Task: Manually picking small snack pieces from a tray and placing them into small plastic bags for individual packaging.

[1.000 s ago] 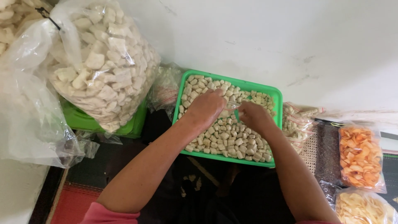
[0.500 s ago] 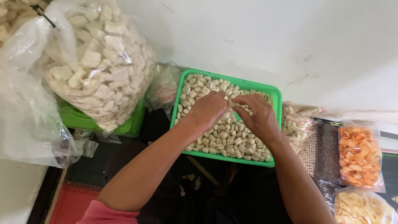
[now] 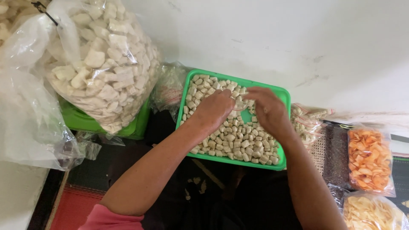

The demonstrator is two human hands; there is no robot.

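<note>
Centre frame | green tray (image 3: 284, 94) of pale cracker pieces (image 3: 238, 138) | my left hand (image 3: 215, 110) and right hand (image 3: 267, 111) rest palm-down, fingers curled, raking pieces; grasp unclear | big clear bag of larger crackers (image 3: 104, 64) upper left | orange chip bag (image 3: 370, 159) right.

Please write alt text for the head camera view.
Both hands, left hand and right hand, rest in a green tray of pale cracker pieces. A large clear bag of white chunks stands left, orange chip bags right.
</note>
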